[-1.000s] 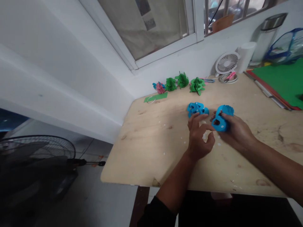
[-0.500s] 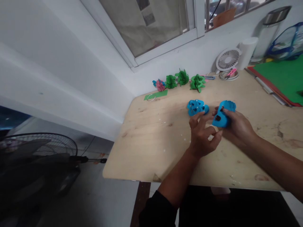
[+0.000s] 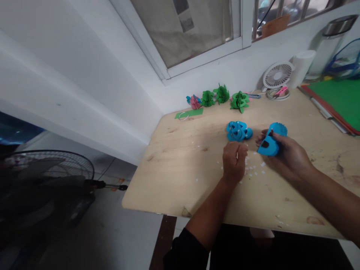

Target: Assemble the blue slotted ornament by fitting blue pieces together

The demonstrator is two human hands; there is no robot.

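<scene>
— How are the hands placed?
— The left hand [image 3: 234, 162] rests knuckles-up on the pale wooden table [image 3: 180, 176], with its fingers curled under in a loose fist. Whether anything is inside it cannot be told. The right hand [image 3: 288, 157] reaches in from the right.
— And the blue folded paper piece [image 3: 270, 140]?
— It is pinched between the right thumb and fingers, just off the table. A blue paper cut-out cluster [image 3: 238, 131] lies just beyond the left knuckles, with white paper scraps [image 3: 254, 169] between the hands.
— Any containers?
— A tall metal-lidded bottle [image 3: 329, 45] stands by the wall; its contents are unclear.
</scene>
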